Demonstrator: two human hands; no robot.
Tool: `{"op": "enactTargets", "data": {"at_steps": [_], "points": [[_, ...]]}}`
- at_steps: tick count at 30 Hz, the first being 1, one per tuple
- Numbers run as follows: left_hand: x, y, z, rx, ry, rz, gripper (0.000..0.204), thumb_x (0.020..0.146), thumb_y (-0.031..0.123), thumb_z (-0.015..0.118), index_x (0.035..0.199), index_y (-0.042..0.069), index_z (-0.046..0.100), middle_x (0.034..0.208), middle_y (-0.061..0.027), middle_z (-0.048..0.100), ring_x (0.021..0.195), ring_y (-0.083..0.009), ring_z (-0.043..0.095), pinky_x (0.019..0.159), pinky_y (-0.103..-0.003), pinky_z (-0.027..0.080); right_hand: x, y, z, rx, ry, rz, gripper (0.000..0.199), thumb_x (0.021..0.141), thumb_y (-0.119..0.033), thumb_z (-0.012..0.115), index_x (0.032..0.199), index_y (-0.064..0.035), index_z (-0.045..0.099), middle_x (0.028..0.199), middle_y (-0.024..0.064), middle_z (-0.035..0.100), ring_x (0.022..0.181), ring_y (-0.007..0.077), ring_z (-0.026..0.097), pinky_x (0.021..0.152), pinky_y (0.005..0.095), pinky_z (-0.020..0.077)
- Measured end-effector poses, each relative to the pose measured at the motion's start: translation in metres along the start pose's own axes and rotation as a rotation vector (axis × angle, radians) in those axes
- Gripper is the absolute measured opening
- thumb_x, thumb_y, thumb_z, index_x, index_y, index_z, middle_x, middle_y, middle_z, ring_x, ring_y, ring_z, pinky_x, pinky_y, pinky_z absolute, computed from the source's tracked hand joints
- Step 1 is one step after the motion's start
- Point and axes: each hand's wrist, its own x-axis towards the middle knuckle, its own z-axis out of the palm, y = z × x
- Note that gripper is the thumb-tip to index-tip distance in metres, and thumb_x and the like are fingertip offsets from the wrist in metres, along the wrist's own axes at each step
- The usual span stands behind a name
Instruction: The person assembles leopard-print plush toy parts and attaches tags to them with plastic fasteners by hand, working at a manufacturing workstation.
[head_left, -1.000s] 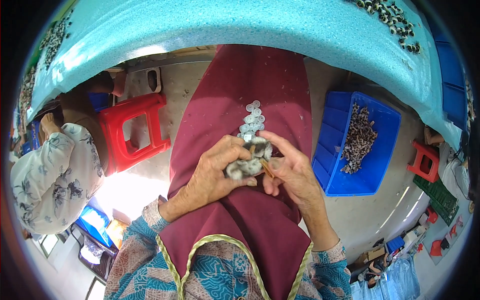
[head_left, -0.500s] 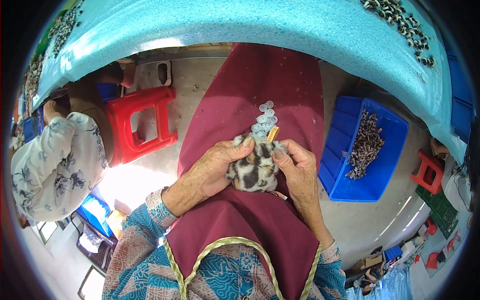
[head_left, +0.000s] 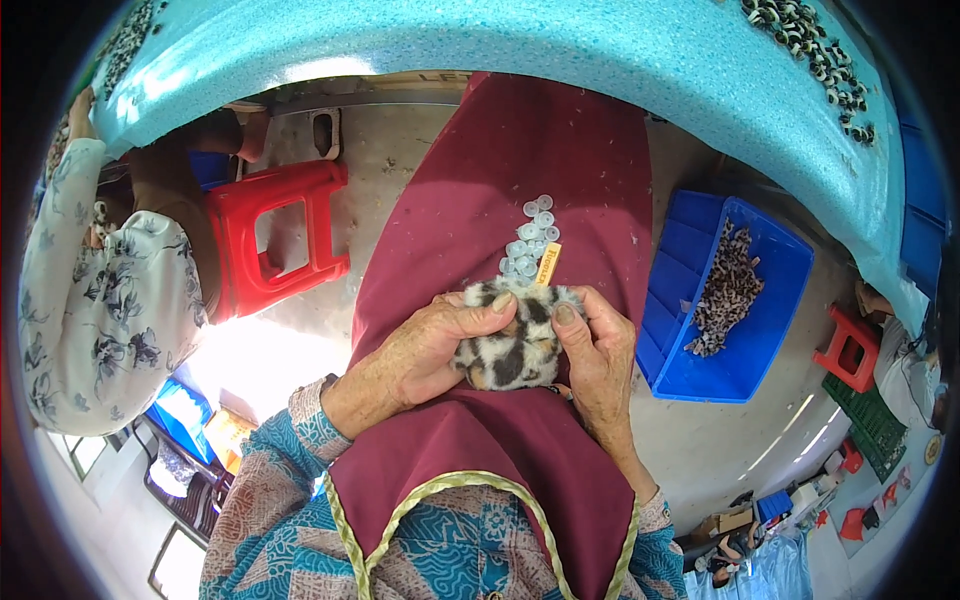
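Observation:
A furry plush piece (head_left: 505, 358), patched white, black and tan, rests over my lap. My left hand (head_left: 425, 345) grips its left side with the thumb pressed on top. Gripping its right side is my right hand (head_left: 600, 350), thumb bent over the upper edge; the fingers of both hands are partly hidden. A yellow fabric label (head_left: 548, 263) sticks up from the plush's far edge. Just beyond lies a small heap of translucent plastic discs (head_left: 527, 238) on my maroon apron (head_left: 425, 230).
A turquoise table (head_left: 450, 50) curves across the far side, with small black-and-white pieces (head_left: 815, 60) on its right end. Right of me, a blue crate (head_left: 760, 350) holds spotted plush pieces (head_left: 728, 295). Left are a red stool (head_left: 285, 270) and a person in a floral sleeve (head_left: 125, 320).
The plush has turned slightly in my hands and my thumbs have shifted a little. The label shows more fully. The person at left has stretched an arm up toward the table.

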Motion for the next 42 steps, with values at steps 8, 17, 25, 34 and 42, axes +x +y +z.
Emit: {"op": "enactTargets", "data": {"at_steps": [8, 17, 25, 34, 42], "points": [[-0.001, -0.007, -0.003, 0.010, -0.006, 0.027, 0.033, 0.087, 0.025, 0.057, 0.109, 0.000, 0.056, 0.099, -0.0073, 0.063, 0.089, -0.0175, 0.063, 0.081, -0.031, 0.050, -0.006, -0.001, 0.000, 0.070, 0.008, 0.072, 0.026, 0.088, -0.022, 0.055, 0.082, 0.0032, 0.055, 0.066, 0.0028, 0.055, 0.063, 0.0079, 0.048, 0.057, 0.0244, 0.0403], [-0.004, -0.006, -0.010, 0.045, -0.087, 0.051, 0.031, 0.085, 0.020, 0.059, 0.106, -0.002, 0.057, 0.098, -0.0094, 0.063, 0.088, -0.0191, 0.063, 0.081, -0.031, 0.050, -0.009, 0.007, 0.002, 0.035, -0.044, -0.012, 0.025, 0.088, -0.022, 0.055, 0.086, 0.0024, 0.057, 0.066, 0.0020, 0.055, 0.063, 0.0074, 0.049, 0.057, 0.0239, 0.0408], [-0.036, 0.024, -0.011, 0.252, 0.044, 0.299, 0.027, 0.080, 0.011, 0.065, 0.100, -0.004, 0.058, 0.093, -0.0123, 0.065, 0.080, -0.0185, 0.064, 0.073, -0.029, 0.054, 0.042, -0.003, -0.023, -0.069, -0.049, -0.006, 0.010, 0.082, -0.007, 0.058, 0.089, -0.0007, 0.061, 0.069, 0.0052, 0.061, 0.056, 0.0105, 0.056, 0.053, 0.0256, 0.0461], [-0.033, 0.015, -0.038, 0.198, 0.157, 0.287, 0.022, 0.083, 0.013, 0.062, 0.097, -0.004, 0.059, 0.089, -0.0111, 0.065, 0.077, -0.0176, 0.065, 0.066, -0.028, 0.055, 0.131, 0.034, -0.005, -0.987, -0.209, -0.598, 0.014, 0.070, 0.001, 0.058, 0.083, -0.0045, 0.062, 0.083, 0.0109, 0.061, 0.080, 0.0317, 0.059, 0.070, 0.0406, 0.0492], [-0.029, 0.015, -0.031, 0.079, 0.112, 0.342, 0.026, 0.084, 0.014, 0.060, 0.103, -0.004, 0.057, 0.093, -0.0117, 0.064, 0.085, -0.0206, 0.064, 0.078, -0.033, 0.053, 0.126, 0.027, -0.015, -1.137, -0.312, -0.653, 0.012, 0.066, -0.002, 0.055, 0.076, -0.0047, 0.060, 0.079, 0.0142, 0.059, 0.079, 0.0317, 0.059, 0.069, 0.0398, 0.0505]]}}
